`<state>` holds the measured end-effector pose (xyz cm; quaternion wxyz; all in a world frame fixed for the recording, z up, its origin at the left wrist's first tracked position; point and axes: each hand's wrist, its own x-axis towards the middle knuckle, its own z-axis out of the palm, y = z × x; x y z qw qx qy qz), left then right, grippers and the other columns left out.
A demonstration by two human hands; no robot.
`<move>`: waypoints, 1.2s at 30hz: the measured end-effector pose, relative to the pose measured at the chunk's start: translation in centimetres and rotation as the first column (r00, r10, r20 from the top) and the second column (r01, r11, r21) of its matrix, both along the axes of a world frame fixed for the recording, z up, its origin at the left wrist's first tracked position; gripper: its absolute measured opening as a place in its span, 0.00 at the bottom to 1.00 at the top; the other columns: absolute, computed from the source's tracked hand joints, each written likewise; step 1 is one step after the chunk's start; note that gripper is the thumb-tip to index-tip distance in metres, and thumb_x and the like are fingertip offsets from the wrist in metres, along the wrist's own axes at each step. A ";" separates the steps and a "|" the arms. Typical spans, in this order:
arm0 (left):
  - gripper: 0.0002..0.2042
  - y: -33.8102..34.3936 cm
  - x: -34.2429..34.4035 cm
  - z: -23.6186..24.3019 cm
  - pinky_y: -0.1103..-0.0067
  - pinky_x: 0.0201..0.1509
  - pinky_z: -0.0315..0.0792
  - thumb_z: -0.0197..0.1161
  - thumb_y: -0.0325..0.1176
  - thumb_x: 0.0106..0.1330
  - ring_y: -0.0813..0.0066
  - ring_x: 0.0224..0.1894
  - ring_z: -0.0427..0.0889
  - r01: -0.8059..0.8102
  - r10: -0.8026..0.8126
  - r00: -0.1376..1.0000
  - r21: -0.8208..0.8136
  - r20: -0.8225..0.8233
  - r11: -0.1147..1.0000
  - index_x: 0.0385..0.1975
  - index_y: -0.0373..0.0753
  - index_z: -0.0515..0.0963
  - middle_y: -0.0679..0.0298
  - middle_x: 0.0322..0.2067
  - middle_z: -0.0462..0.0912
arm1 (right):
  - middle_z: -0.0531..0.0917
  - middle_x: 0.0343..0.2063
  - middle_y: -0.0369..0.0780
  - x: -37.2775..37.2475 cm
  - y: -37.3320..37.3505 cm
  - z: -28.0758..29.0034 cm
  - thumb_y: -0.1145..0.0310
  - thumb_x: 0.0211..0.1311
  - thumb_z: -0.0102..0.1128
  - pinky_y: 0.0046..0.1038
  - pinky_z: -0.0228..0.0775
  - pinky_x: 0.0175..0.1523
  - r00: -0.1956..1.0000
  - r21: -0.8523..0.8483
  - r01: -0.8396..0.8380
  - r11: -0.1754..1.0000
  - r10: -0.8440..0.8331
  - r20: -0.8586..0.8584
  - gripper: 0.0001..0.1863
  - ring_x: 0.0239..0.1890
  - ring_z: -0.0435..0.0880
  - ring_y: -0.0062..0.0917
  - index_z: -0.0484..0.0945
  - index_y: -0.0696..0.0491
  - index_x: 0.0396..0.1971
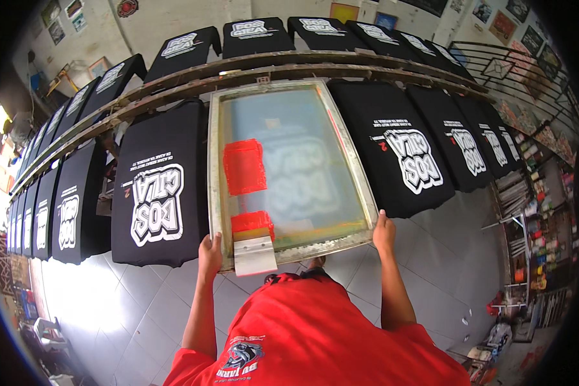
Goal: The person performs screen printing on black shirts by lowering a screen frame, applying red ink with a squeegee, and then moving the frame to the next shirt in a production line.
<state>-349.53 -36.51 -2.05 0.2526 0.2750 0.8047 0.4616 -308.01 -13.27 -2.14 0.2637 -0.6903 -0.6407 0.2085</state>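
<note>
A: Status on the screen-printing frame?

B: Lies flat on the table btwn two black printed tees, near edge toward the person. Left hand grips near-left corner, fingers curled under the rim, thumb on top. Right hand clasps near-right corner the same way.

A: Squeegee?

B: One squeegee at 6 o'clock of the frame, just right of the left hand, resting inside the near edge w/ red ink above it. Second red patch at 9 o'clock of the mesh.

A: Risks?

B: Prob. three. If the frame tilts, squeegee could slide off, red ink onto the floor tiles. If the frame drags sideways, wet underside may smear the tee at 9 o'clock or the one at 3 o'clock. Uneven lift, left vs right, could blur the print beneath.

A: Counts?

B: 1 frame, 1 squeegee, 2 ink patches, 2 hands. Near row: approx. 10 tees in view; far row approx. 8. Edges too bent to be sure.
</note>
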 end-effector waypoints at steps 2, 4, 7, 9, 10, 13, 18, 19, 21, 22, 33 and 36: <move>0.20 -0.2 -0.5 -0.9 0.68 0.34 0.69 0.53 0.44 0.71 0.64 0.26 0.74 0.011 -0.012 0.999 -0.041 -0.033 0.999 0.35 0.27 0.75 0.50 0.23 0.77 | 0.79 0.25 0.61 0.0 0.1 -0.4 0.49 0.73 0.33 0.51 0.64 0.38 1.000 0.037 -0.002 0.999 0.002 0.006 0.36 0.32 0.77 0.59 0.78 0.67 0.23; 0.20 0.0 0.2 -0.8 0.66 0.35 0.69 0.53 0.44 0.71 0.59 0.26 0.75 0.011 -0.012 0.998 -0.018 -0.060 1.000 0.35 0.27 0.75 0.48 0.24 0.77 | 0.79 0.26 0.60 0.0 0.2 -0.1 0.48 0.73 0.34 0.51 0.63 0.39 1.000 -0.010 0.010 1.000 -0.010 -0.003 0.36 0.33 0.77 0.59 0.78 0.68 0.24; 0.21 0.1 0.5 -0.1 0.65 0.39 0.71 0.52 0.44 0.71 0.54 0.31 0.78 -0.001 0.001 0.999 -0.012 -0.033 1.000 0.37 0.26 0.75 0.45 0.27 0.79 | 0.79 0.26 0.60 0.3 0.4 -0.4 0.48 0.73 0.34 0.50 0.63 0.40 1.000 -0.049 0.017 0.999 -0.018 -0.017 0.36 0.33 0.77 0.58 0.78 0.67 0.24; 0.21 0.0 0.2 -0.2 0.66 0.42 0.71 0.52 0.44 0.71 0.53 0.34 0.80 0.005 -0.005 1.000 -0.008 -0.023 1.000 0.39 0.25 0.75 0.44 0.30 0.80 | 0.79 0.26 0.59 0.3 0.3 -0.6 0.48 0.73 0.34 0.49 0.64 0.40 0.999 -0.064 0.028 0.998 -0.030 -0.030 0.36 0.34 0.77 0.58 0.78 0.67 0.25; 0.21 0.1 0.0 -0.6 0.66 0.43 0.71 0.52 0.44 0.71 0.53 0.35 0.81 0.010 -0.010 1.000 -0.003 -0.014 1.000 0.40 0.25 0.75 0.44 0.31 0.80 | 0.80 0.26 0.59 0.2 0.3 -0.7 0.48 0.73 0.35 0.49 0.64 0.40 0.998 -0.063 0.032 0.998 -0.035 -0.050 0.36 0.34 0.77 0.57 0.78 0.67 0.25; 0.22 0.3 0.2 0.2 0.66 0.45 0.72 0.53 0.44 0.71 0.51 0.39 0.82 0.020 -0.020 1.000 -0.070 0.000 0.997 0.43 0.25 0.75 0.42 0.33 0.81 | 0.80 0.27 0.59 0.3 0.3 -0.8 0.49 0.73 0.36 0.48 0.65 0.40 0.996 -0.068 0.036 0.997 -0.041 -0.075 0.35 0.34 0.77 0.57 0.78 0.67 0.25; 0.22 0.4 0.6 -0.5 0.65 0.46 0.72 0.53 0.44 0.70 0.45 0.42 0.81 0.029 -0.032 0.999 -0.077 -0.036 0.997 0.43 0.24 0.74 0.38 0.36 0.80 | 0.75 0.16 0.52 0.1 0.4 -2.5 0.48 0.72 0.40 0.42 0.61 0.32 0.998 0.088 0.024 0.996 -0.019 -0.057 0.34 0.21 0.72 0.45 0.73 0.66 0.20; 0.23 0.6 0.6 -0.5 0.65 0.47 0.71 0.53 0.45 0.70 0.43 0.43 0.80 0.032 -0.037 0.998 -0.095 -0.046 0.995 0.44 0.24 0.74 0.38 0.37 0.80 | 0.75 0.17 0.53 0.2 0.4 -2.6 0.48 0.72 0.40 0.43 0.62 0.33 0.998 0.048 0.014 0.999 -0.012 -0.055 0.34 0.23 0.73 0.46 0.73 0.66 0.21; 0.25 0.2 0.3 -2.2 0.64 0.51 0.70 0.53 0.45 0.70 0.39 0.49 0.77 0.013 -0.026 0.993 -0.111 -0.115 0.994 0.46 0.22 0.73 0.35 0.41 0.79 | 0.76 0.19 0.53 0.2 0.8 -2.6 0.48 0.72 0.40 0.43 0.65 0.36 0.998 -0.033 -0.015 0.999 0.013 -0.054 0.34 0.27 0.76 0.49 0.75 0.67 0.24; 0.25 0.2 0.4 -2.3 0.64 0.52 0.70 0.53 0.46 0.70 0.39 0.50 0.77 0.000 -0.016 0.990 -0.112 -0.142 0.994 0.47 0.22 0.73 0.35 0.42 0.79 | 0.78 0.24 0.54 0.1 0.8 -2.5 0.50 0.72 0.41 0.44 0.65 0.40 0.999 -0.032 -0.015 0.999 0.013 -0.048 0.31 0.31 0.77 0.50 0.76 0.66 0.27; 0.20 0.3 0.2 -1.2 0.70 0.46 0.71 0.54 0.44 0.71 0.67 0.37 0.80 0.006 -0.002 0.997 -0.046 0.078 0.999 0.44 0.28 0.76 0.49 0.33 0.83 | 0.73 0.53 0.44 -16.4 -13.0 9.1 0.57 0.46 0.74 0.38 0.65 0.60 0.264 0.049 -0.964 0.261 0.962 0.076 0.37 0.56 0.72 0.40 0.70 0.56 0.55; 0.21 0.5 0.1 -1.5 0.69 0.43 0.72 0.54 0.44 0.71 0.66 0.35 0.81 0.019 -0.011 0.994 -0.074 0.106 0.997 0.43 0.27 0.76 0.49 0.30 0.82 | 0.74 0.51 0.40 -20.2 -14.1 7.5 0.57 0.43 0.74 0.37 0.67 0.57 0.185 -0.015 -0.980 0.199 0.933 0.309 0.35 0.53 0.74 0.35 0.71 0.54 0.53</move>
